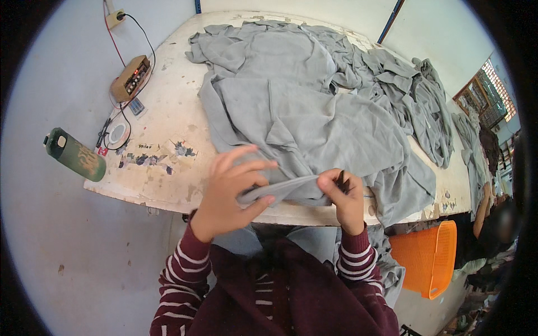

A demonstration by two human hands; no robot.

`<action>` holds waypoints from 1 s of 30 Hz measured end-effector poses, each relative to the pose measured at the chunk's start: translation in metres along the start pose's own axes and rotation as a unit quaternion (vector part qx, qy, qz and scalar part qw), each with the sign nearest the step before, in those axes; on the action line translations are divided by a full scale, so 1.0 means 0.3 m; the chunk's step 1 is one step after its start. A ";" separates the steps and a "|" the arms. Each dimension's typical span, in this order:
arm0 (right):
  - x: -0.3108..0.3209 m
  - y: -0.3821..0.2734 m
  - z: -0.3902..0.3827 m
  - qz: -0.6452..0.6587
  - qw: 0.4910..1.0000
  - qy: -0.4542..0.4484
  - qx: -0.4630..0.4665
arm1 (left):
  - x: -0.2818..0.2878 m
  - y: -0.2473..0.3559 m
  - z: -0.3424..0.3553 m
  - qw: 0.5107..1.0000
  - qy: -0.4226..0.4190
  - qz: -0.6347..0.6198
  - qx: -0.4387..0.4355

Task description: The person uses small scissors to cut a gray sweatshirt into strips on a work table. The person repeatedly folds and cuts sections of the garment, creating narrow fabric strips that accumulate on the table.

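At the near edge of the pale, paint-worn wooden bench (179, 115), the work looks partway along, with one strip in hand and much else loose. The right hand (351, 206) pinches the end of a soft, folded strip of grey cloth (288, 186) between thumb and fingers — a small, dark, pointed object (342, 180) also shows there, its kind unclear. The left hand (224, 193) has its fingers spread and parted around the strip's other end; whether they touch it, I cannot tell. Across the bench's middle and far side lies a broad, rumpled heap of matte grey fabric (286, 61) — unfolded and unsorted, so most handling seems left; nothing there looks neatly finished.
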State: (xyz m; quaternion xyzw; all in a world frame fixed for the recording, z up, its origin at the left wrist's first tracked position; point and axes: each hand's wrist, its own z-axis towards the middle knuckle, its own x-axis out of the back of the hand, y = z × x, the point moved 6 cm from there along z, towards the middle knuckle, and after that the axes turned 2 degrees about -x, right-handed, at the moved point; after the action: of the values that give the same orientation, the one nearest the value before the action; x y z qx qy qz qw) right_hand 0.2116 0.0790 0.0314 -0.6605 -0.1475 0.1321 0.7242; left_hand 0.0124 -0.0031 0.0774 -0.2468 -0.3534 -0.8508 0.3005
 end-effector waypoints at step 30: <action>0.903 -0.381 -0.256 -0.223 0.772 0.510 0.306 | 0.631 -0.294 -0.094 0.902 0.059 -0.411 0.117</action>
State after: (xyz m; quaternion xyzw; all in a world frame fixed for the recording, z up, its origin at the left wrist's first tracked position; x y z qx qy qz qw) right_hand 0.4905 0.1025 0.1493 -0.3227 0.1492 -0.3510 0.8663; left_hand -0.1860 -0.0378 0.1395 0.0075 -0.5021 -0.8643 -0.0290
